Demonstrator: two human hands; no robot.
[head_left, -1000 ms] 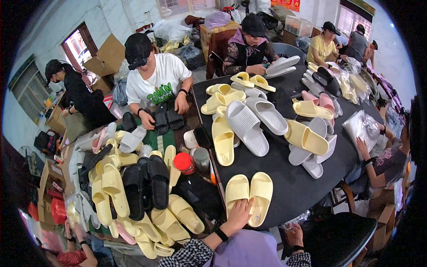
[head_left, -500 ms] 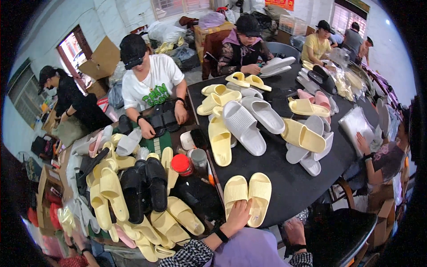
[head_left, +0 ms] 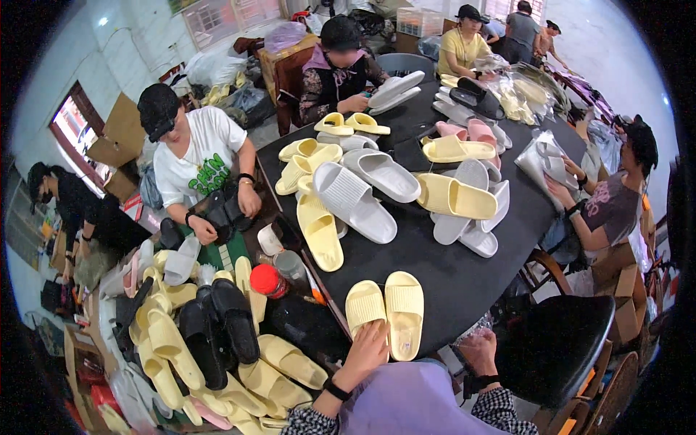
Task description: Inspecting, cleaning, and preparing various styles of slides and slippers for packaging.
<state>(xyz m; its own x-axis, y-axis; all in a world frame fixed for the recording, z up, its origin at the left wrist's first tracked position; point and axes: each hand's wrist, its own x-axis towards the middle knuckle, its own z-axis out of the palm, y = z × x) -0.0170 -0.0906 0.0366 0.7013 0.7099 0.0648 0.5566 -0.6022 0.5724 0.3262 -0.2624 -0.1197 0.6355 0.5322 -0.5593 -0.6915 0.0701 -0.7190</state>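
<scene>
A pair of pale yellow slide slippers lies side by side at the near edge of the black table (head_left: 464, 290), toes pointing away from me. My left hand (head_left: 367, 346) is on the heel end of the left yellow slipper (head_left: 365, 301), with its fingers reaching onto the footbed and hiding the heel. The right yellow slipper (head_left: 404, 312) lies just beside those fingers, its footbed in plain sight. Off the table's edge, to the right, my right hand (head_left: 479, 353) is curled, with crinkled clear plastic (head_left: 475, 325) at its fingers. That hand is somewhat blurred.
Yellow and grey slippers (head_left: 353, 206) are piled mid-table. More yellow and black slippers (head_left: 217, 326) crowd my left, near a red-lidded jar (head_left: 268, 281). A black stool (head_left: 562, 348) stands close on my right. Co-workers sit around the table.
The view has turned a little, shifting the scene leftward. My left hand stays at the left yellow slipper. The person on the right now handles a grey slipper with clear plastic.
</scene>
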